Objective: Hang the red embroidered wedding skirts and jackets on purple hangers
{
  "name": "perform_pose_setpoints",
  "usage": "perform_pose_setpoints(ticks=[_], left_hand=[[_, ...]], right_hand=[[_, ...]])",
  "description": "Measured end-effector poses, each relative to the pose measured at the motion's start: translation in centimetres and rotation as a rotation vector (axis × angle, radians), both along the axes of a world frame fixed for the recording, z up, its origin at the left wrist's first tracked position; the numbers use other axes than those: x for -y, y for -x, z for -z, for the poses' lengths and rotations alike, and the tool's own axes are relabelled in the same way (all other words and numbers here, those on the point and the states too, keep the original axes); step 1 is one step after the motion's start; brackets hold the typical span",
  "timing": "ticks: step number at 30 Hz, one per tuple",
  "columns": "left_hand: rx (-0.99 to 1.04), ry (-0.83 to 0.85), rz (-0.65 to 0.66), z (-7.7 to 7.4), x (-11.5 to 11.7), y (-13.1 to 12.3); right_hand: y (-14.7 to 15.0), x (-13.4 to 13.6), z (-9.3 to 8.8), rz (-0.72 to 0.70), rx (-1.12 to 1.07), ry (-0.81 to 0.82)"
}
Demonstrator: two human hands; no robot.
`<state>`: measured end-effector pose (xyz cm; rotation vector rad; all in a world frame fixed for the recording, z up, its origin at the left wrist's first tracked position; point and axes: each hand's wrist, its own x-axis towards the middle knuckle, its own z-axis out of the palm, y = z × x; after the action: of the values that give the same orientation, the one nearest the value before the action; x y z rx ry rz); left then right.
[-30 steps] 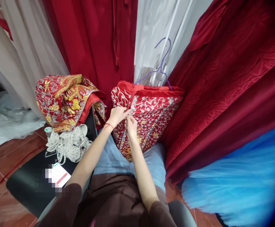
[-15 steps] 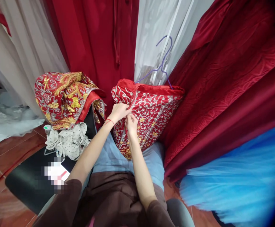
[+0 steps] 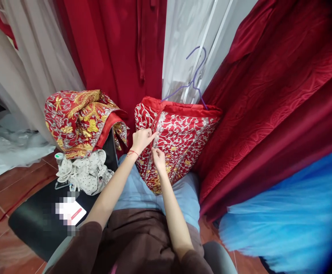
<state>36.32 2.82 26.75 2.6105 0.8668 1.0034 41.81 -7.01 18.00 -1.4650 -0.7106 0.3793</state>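
Blue tulle (image 3: 285, 213) at lower right, beside dark red gown (image 3: 280, 102); dotted white cloth (image 3: 87, 173) on black seat (image 3: 30, 220)

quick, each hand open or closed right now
Left hand: fingers curled at the embroidered garment; grip can't be told.
Right hand: closed, pinching at the garment.

Bright, even indoor light reaches the embroidered garment (image 3: 180, 140) before me, its silver thread (image 3: 161, 122) glinting. Left of it, pixelation covers part of a glaring white rectangle (image 3: 73, 209); far right of it, blue tulle (image 3: 285, 213) blurs into a black edge.
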Motion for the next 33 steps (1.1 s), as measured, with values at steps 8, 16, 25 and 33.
perform_pose_setpoints(ticks=[8,16,25,33], left_hand=[[0.186,-0.280,-0.037,-3.3,-1.3,-0.6],[0.177,-0.138,-0.050,-7.4,-3.9,-3.9],[0.416,0.094,0.009,-9.3,-10.5,-3.7],[0.031,-0.018,-0.002,-10.8,-8.4,-3.2]], right_hand=[[-6.3,3.6,-10.9,0.454,0.753,0.036],[-16.1,6.0,-16.2,0.505,1.474,0.570],[-23.1,12.5,-17.0,0.311,1.790,0.642],[-24.3,15.5,-19.6,0.126,2.020,0.771]])
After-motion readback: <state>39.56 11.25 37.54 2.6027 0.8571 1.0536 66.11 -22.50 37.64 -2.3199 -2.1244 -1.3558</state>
